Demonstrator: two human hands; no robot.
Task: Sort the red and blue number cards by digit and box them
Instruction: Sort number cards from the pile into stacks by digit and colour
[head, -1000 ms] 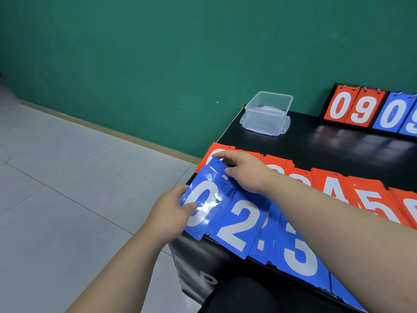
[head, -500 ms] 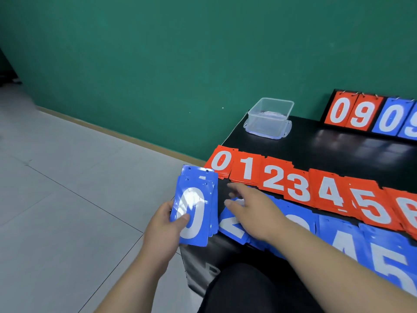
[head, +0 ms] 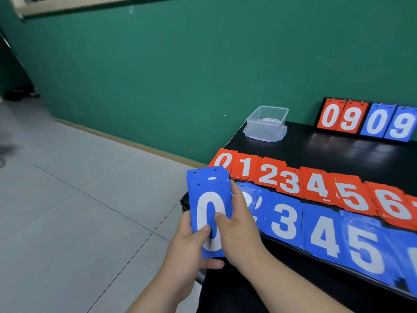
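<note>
Blue plastic 0-card stack [head: 209, 213] was gripped by left hand [head: 191, 249] and right hand [head: 240, 224], fingers curled round it; red number cards [head: 291, 184] were laid sorted; clear plastic box [head: 264, 126] seemingly unfilled.

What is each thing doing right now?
blue 0 cards, stacked, held up off the table.
left hand, grips the stack's lower left.
right hand, pinches its right edge.
red cards, laid flat in an overlapping row.
blue row, flat on the table.
clear box, open, looks empty.
scoreboard, standing, showing 09 09.
</note>
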